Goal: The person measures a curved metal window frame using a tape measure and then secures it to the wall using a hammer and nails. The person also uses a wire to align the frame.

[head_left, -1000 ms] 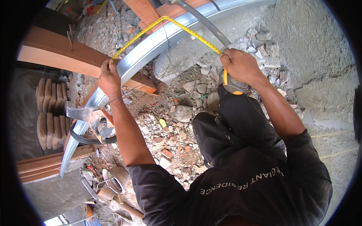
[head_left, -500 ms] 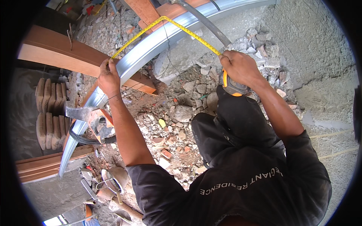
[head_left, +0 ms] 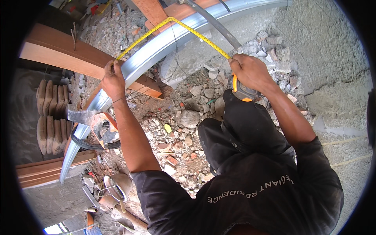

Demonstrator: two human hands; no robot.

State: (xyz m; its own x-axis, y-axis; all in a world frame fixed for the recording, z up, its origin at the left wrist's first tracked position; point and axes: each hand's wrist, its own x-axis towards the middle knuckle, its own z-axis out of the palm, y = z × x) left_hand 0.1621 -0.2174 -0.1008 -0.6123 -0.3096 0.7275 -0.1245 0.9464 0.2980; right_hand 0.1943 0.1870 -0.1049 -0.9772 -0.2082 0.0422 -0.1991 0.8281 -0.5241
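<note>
My left hand pinches the end of a yellow measuring tape over a silver metal channel, beside a reddish timber beam. The tape runs up to a bend near an upper timber, then slants down to my right hand, which grips its black-and-orange case just above my knee. A handsaw with an orange-trimmed handle lies on the channel beside my left forearm, along with a coil of black wire.
Broken rubble covers the ground around my dark-clad legs. Stacked sacks stand at the left, more timber boards below them. A bar slants across the channel at the top; rough concrete lies to the right.
My right hand and the tape case have shifted very slightly down and to the right. My left hand stays at the tape's end.
</note>
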